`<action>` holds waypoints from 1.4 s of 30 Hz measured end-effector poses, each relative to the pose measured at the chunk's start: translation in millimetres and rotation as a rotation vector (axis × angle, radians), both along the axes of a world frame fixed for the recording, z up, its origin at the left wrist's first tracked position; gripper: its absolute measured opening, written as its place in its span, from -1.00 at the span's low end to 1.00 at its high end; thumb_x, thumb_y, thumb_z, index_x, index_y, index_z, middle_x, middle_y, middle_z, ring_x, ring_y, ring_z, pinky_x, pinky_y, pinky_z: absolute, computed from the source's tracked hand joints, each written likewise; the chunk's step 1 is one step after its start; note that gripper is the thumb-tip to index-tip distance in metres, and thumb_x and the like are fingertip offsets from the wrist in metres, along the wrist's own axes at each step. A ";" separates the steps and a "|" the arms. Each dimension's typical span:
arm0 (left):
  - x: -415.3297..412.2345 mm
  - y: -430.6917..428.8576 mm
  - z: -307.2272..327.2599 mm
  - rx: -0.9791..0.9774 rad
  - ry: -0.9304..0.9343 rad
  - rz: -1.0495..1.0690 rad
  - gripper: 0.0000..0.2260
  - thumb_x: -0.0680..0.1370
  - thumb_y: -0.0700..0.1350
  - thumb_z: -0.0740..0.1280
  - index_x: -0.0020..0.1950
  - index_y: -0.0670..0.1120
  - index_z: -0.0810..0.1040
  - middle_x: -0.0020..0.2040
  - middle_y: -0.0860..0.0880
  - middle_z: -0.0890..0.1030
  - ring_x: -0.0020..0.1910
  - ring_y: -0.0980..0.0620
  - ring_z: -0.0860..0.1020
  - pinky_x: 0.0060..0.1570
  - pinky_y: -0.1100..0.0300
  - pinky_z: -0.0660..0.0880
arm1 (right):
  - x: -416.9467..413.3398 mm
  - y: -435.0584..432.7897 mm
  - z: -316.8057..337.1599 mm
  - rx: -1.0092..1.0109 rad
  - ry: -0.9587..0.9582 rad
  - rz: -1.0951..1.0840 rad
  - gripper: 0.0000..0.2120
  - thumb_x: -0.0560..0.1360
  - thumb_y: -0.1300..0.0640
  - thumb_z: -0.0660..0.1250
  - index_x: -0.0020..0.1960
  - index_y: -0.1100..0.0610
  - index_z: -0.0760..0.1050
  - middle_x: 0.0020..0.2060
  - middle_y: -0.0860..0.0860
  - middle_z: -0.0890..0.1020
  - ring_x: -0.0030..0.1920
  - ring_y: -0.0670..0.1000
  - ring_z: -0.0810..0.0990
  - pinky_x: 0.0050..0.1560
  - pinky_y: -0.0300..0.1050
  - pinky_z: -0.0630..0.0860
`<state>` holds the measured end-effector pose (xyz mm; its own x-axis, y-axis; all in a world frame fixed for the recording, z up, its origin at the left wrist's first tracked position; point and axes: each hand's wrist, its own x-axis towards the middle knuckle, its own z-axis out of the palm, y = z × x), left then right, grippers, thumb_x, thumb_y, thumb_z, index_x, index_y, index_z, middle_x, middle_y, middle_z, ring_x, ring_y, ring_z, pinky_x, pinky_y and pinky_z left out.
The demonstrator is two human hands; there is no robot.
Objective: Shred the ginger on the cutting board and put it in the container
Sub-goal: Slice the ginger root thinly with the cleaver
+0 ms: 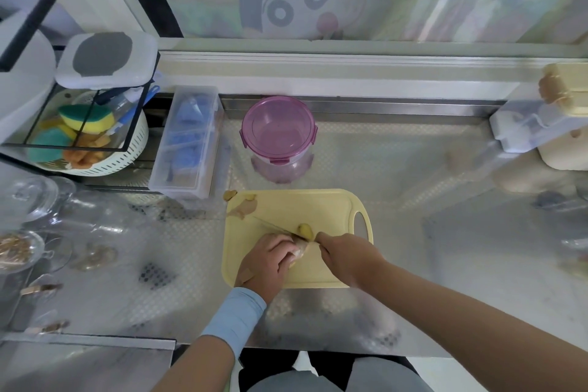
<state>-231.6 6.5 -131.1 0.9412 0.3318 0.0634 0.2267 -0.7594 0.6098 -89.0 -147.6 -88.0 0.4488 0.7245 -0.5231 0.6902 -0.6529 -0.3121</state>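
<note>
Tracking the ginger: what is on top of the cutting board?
Peel scraps at its far-left corner, a ginger piece beside the knife; ginger under the left hand is mostly covered.

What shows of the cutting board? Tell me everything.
The cutting board is pale yellow, plastic-looking, with rounded corners and an oval handle hole at its right end. It lies flat on the metal counter. On it lie ginger and peel scraps; the left hand holds ginger, the right hand a knife.
</note>
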 end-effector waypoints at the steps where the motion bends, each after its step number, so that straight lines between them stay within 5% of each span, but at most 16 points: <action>1: -0.3 -0.3 0.4 0.005 0.001 -0.009 -0.86 0.52 -0.09 0.25 -0.07 -0.01 0.61 0.01 0.17 0.53 0.00 0.13 0.45 -0.06 0.36 0.38 | 1.6 -0.3 0.3 0.004 0.001 -0.001 -0.75 0.71 0.01 -0.02 0.23 0.05 0.37 -0.28 0.09 0.52 -0.29 0.20 0.51 -0.29 0.00 0.47; 8: -3.4 -2.0 3.1 -0.005 -0.003 -0.014 -0.82 0.57 -0.06 0.23 -0.02 -0.02 0.62 0.03 0.15 0.54 0.03 0.32 0.32 0.05 0.53 0.26 | -4.0 -7.9 9.8 0.022 -0.002 -0.041 -0.67 0.71 -0.03 -0.03 0.39 -0.13 0.36 -0.20 0.05 0.58 -0.20 0.19 0.57 -0.20 -0.01 0.53; 13: 2.8 -2.7 5.7 0.028 -0.065 -0.034 -0.80 0.53 -0.09 0.24 -0.09 -0.08 0.65 -0.03 0.06 0.59 0.00 0.14 0.42 0.09 0.52 0.21 | -17.1 -28.8 19.7 0.042 -0.066 -0.012 -0.73 0.70 0.01 -0.04 0.32 -0.10 0.33 -0.25 0.03 0.61 -0.26 0.17 0.59 -0.22 0.07 0.59; 34: 0.8 -3.9 4.3 0.017 -0.038 -0.030 -0.83 0.54 -0.10 0.24 -0.06 -0.09 0.63 -0.02 0.10 0.55 -0.01 0.15 0.41 0.09 0.57 0.19 | -6.2 -46.6 24.7 0.012 -0.099 0.051 -0.72 0.71 0.00 -0.05 0.34 -0.11 0.33 -0.25 0.04 0.60 -0.32 0.16 0.54 -0.29 -0.01 0.54; 42: 0.8 -2.1 4.0 0.008 -0.017 -0.028 -0.83 0.52 -0.10 0.25 -0.07 -0.07 0.64 0.00 0.09 0.58 0.01 0.16 0.42 0.09 0.56 0.20 | 3.5 -37.6 20.5 -0.004 -0.040 0.069 -0.67 0.71 -0.02 -0.04 0.39 -0.09 0.36 -0.13 0.06 0.63 -0.20 0.17 0.59 -0.20 0.00 0.56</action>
<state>-230.8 4.5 -127.0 0.9490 0.3045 0.0818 0.1948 -0.7703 0.6072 -85.5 -185.2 -67.4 0.4184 0.7523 -0.5089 0.7453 -0.6046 -0.2811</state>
